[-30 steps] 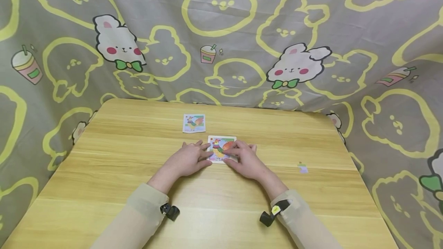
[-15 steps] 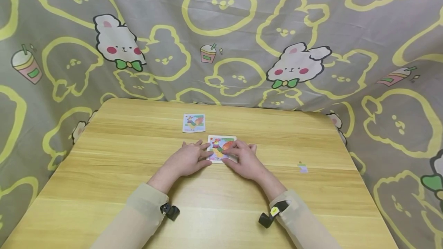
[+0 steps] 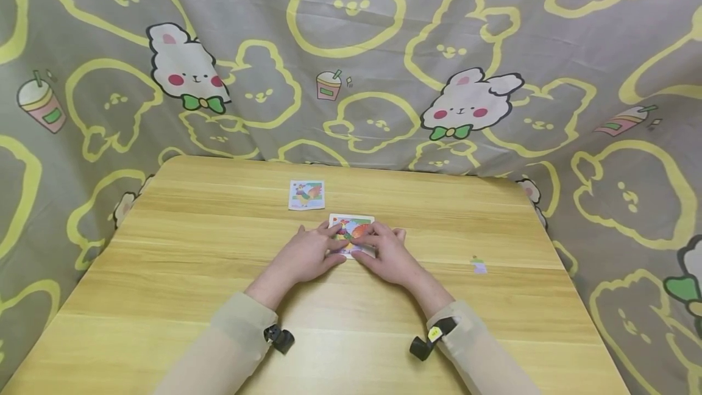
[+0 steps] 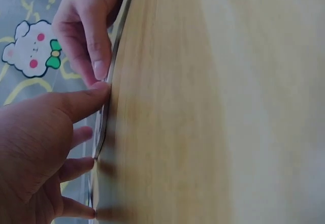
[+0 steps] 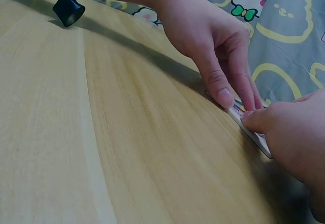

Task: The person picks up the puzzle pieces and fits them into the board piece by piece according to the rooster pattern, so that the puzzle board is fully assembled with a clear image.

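A small rooster jigsaw puzzle [image 3: 353, 222] in a white-edged frame lies flat on the wooden table, partly covered by both hands. My left hand [image 3: 309, 253] reaches over its left part, fingertips touching the picture and thumb at the near edge. On its right part rests my right hand [image 3: 392, 255], with fingertips on the picture and thumb by the near edge. The thumbs almost meet in the left wrist view, where the puzzle appears as a thin edge [image 4: 103, 125]. Whether a separate piece lies under the fingertips is hidden.
Behind the puzzle, slightly left, lies a paper card [image 3: 307, 194] with the same rooster picture. A small green and lilac jigsaw piece [image 3: 479, 265] is off to the right on the table [image 3: 340, 322]. A patterned curtain [image 3: 373, 157] hangs past the table's far edge.
My left hand has shifted right, from the puzzle's left edge onto its picture, covering more of the rooster. The right hand and the puzzle stay almost in place.
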{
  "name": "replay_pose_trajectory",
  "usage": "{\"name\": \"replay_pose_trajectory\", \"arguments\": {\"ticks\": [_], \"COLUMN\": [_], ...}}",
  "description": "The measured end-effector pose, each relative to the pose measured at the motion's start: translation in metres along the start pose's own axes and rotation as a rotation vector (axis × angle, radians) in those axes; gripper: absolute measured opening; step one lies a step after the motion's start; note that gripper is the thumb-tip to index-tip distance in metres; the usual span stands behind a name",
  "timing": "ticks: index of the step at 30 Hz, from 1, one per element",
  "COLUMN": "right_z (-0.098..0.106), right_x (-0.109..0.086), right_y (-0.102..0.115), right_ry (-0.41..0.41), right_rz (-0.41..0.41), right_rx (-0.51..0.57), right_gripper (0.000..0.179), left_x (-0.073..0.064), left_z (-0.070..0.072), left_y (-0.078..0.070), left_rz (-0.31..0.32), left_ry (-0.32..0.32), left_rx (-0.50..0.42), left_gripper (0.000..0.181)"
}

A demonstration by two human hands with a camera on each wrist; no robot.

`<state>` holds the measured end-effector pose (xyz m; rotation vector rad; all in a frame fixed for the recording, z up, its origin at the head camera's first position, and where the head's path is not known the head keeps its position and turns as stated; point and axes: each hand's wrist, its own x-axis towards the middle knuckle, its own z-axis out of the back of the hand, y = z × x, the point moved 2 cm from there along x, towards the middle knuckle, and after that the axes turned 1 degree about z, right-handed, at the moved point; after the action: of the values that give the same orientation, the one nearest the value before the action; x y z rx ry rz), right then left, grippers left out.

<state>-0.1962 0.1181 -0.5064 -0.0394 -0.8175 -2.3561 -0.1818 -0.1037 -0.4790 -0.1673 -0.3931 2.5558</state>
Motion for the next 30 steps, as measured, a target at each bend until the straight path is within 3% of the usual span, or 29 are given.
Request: {"name": "replay_pose_trajectory", "arguments": {"ticks": [12, 23, 30], "right_z": [0.0027, 0.0001, -0.0045], "right_x": [0.0005, 0.0034, 0.0009], "right_y": [-0.0004, 0.0006, 0.0005], "right_ry": [-0.007, -0.030, -0.058], "right_rz": [0.010, -0.088, -0.082], "right_rx": [0.021, 0.110, 0.089], "right_gripper": [0.027, 0.021, 0.020], "left_x": [0.0031, 0.0054, 0.0048], "left_z": [-0.0002, -0.0024, -0.0021], "left_y": [-0.0019, -0.0019, -0.0025], "left_rz": [0.015, 0.031, 0.048], "left_ry": [-0.002, 0.001, 0.005], "left_rx": [-0.022, -0.066, -0.092], "left_gripper": [0.040, 0.039, 0.038]}}
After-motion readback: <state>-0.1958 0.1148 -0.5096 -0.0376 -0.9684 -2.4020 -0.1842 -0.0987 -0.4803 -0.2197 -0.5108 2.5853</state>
